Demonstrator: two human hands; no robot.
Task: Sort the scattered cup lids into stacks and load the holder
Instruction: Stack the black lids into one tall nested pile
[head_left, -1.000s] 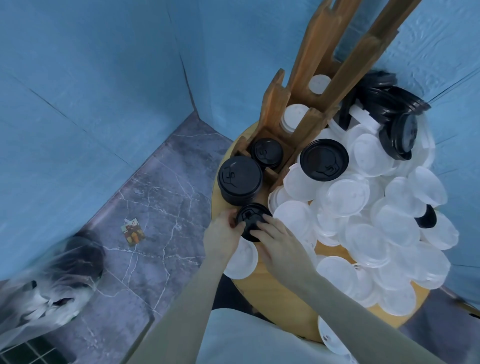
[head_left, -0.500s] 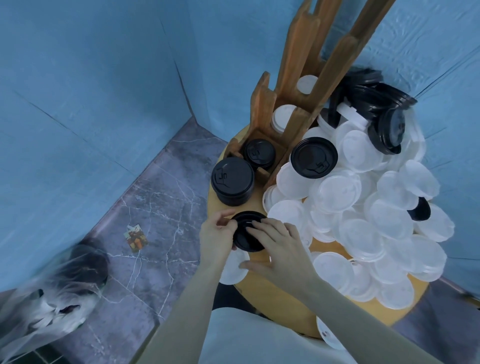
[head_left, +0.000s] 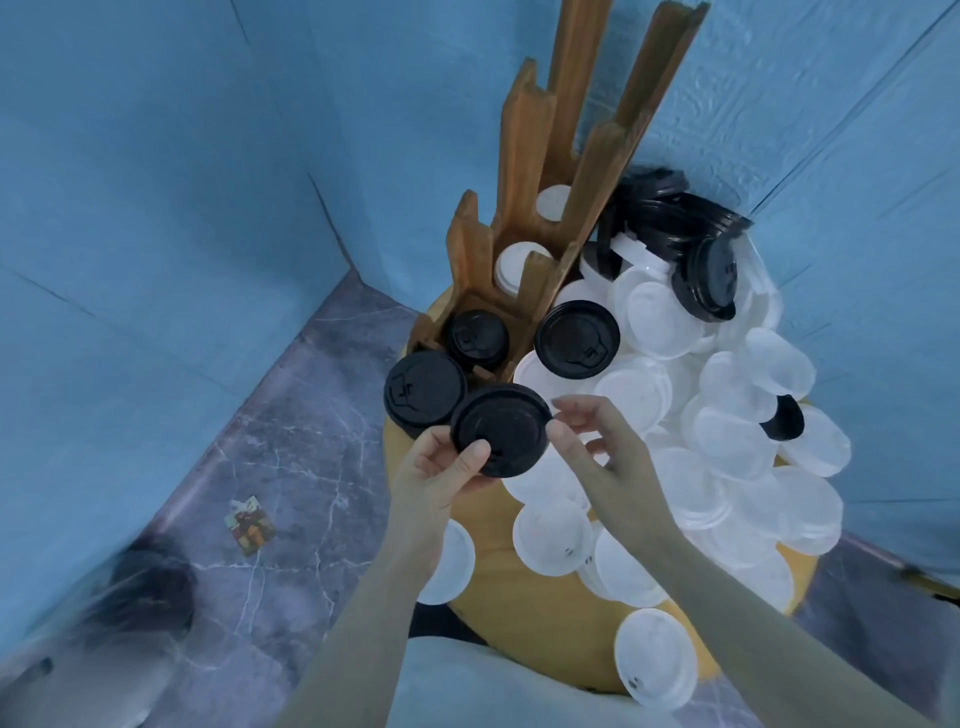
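1. A black lid is held up in the air, above the near edge of the round yellow table.
2. The left hand holds this lid. Its thumb lies on top of the lid and its fingers are curled under it.
3. The right hand is just to the right of the lid. Its fingers are loose and a bit bent, and it holds nothing. One fingertip is very near the lid's rim, but I cannot tell if it touches.
4. Just behind the held lid is a short stack of black lids on the table.
5. Behind that stands the wooden holder. Its front slot has black lids in it. The next 2 slots further back have white lids in them.
6. 1 more black lid lies on top of the big heap of white lids to the right of the holder.
7. At the back of the heap, by the blue wall, there is a leaning bunch of black lids.
8. A small picture card lies on the gray floor to the left.
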